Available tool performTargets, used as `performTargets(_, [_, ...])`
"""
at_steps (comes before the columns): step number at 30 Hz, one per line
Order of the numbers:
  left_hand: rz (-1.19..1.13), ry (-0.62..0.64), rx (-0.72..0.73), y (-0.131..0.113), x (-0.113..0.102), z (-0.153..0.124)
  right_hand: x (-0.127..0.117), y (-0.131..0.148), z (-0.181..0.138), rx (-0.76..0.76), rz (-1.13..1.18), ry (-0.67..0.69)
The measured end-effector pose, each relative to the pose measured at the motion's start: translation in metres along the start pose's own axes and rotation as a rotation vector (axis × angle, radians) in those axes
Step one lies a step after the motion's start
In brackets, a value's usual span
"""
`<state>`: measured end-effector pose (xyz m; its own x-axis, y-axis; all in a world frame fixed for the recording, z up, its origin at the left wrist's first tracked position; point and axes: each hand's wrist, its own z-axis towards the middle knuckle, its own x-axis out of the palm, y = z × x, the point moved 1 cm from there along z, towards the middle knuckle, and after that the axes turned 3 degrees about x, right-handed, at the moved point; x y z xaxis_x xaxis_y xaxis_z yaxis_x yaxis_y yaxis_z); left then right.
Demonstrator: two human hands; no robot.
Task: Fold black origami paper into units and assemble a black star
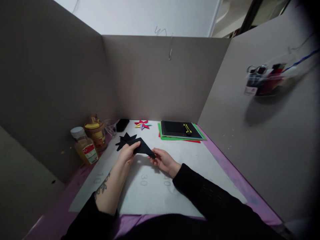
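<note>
A piece of folded black paper (144, 146) is held above the white sheet between my two hands. My left hand (128, 153) grips its left side, the thumb lying on top. At its pointed right end, the fingers of my right hand (162, 159) pinch the tip. Just behind my left hand lies a black folded-paper star (127, 136), partly covered by the hand and the held paper. Farther back rests a multicoloured paper star (143, 124) with red, yellow, purple and light blue points.
At the back right, a yellow utility knife (187, 129) lies on a stack of black, green and red paper (172, 130). To the left stand a white-capped bottle (85, 146), a brown jar (96, 133), a clear cup (110, 127) and a black phone (122, 125). Grey panels (162, 76) enclose three sides.
</note>
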<state>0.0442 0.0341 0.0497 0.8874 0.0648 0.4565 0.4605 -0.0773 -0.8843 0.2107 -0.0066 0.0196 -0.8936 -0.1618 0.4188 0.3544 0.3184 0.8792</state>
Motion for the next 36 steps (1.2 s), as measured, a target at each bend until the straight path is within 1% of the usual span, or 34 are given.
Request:
performTargets(1, [0.002, 0.013, 0.004, 0.001, 0.000, 0.000, 0.000, 0.000, -0.001, 0.069, 0.035, 0.036])
performTargets(2, [0.004, 0.026, 0.012, 0.001, -0.001, 0.001, 0.000, 0.000, -0.002, 0.104, 0.050, 0.059])
performTargets(4, [0.017, 0.048, 0.047, 0.001, -0.003, 0.002, 0.001, -0.001, -0.004, 0.079, 0.023, 0.080])
performTargets(6, [0.058, 0.063, 0.096, 0.001, -0.003, 0.000, 0.003, 0.000, -0.005, -0.022, -0.070, 0.064])
performTargets(9, [0.174, 0.132, 0.135, 0.001, 0.003, -0.008, 0.006, 0.002, -0.005, -0.197, -0.218, -0.023])
performTargets(13, [0.304, 0.303, 0.096, 0.003, 0.014, -0.021, 0.005, 0.008, -0.004, -0.383, -0.282, -0.142])
performTargets(15, [0.322, 0.339, 0.077, 0.005, 0.017, -0.025, 0.003, 0.010, -0.005, -0.449, -0.312, -0.184])
performTargets(19, [0.342, 0.352, 0.082, 0.007, 0.019, -0.028, 0.000, 0.012, -0.008, -0.546, -0.404, -0.219])
performTargets(24, [0.394, 0.367, 0.086, 0.009, 0.019, -0.029, 0.000, 0.013, -0.010, -0.587, -0.493, -0.247])
performTargets(27, [0.380, 0.387, 0.070, 0.010, 0.021, -0.030, 0.000, 0.015, -0.011, -0.617, -0.537, -0.266])
performTargets(32, [0.316, 0.380, 0.021, 0.010, 0.023, -0.030, 0.000, 0.015, -0.010, -0.608, -0.487, -0.250])
performTargets(36, [0.305, 0.380, 0.026, 0.011, 0.021, -0.027, -0.002, 0.011, -0.008, -0.624, -0.419, -0.248])
